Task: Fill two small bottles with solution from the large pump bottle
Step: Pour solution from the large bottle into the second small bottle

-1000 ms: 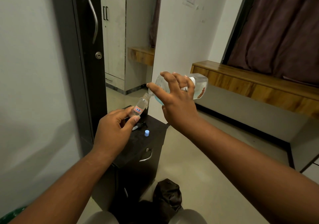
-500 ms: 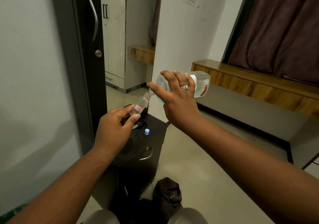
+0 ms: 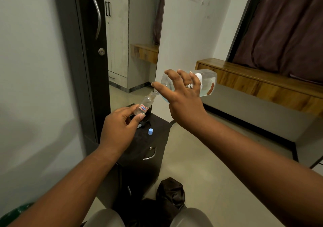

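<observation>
My left hand point(image 3: 120, 128) pinches a small clear bottle point(image 3: 144, 105) with a red-bordered label, tilted with its open mouth up and to the right. My right hand point(image 3: 181, 100) grips the large clear bottle point(image 3: 206, 82), laid almost on its side with no pump on it, its mouth against the small bottle's mouth. A little bluish liquid shows inside the large bottle near its neck. A small blue cap point(image 3: 150, 131) stands on the black cabinet point(image 3: 150, 149) below. I see no second small bottle.
A dark door with a metal handle point(image 3: 97, 15) stands at left beside a mirror. A wooden ledge point(image 3: 262, 80) under dark curtains runs along the right. A black bag point(image 3: 170, 195) lies on the floor by my knees. A dark object lies on the cabinet behind my left hand.
Both hands have stayed almost still. The large bottle has tipped slightly more, its base a little higher.
</observation>
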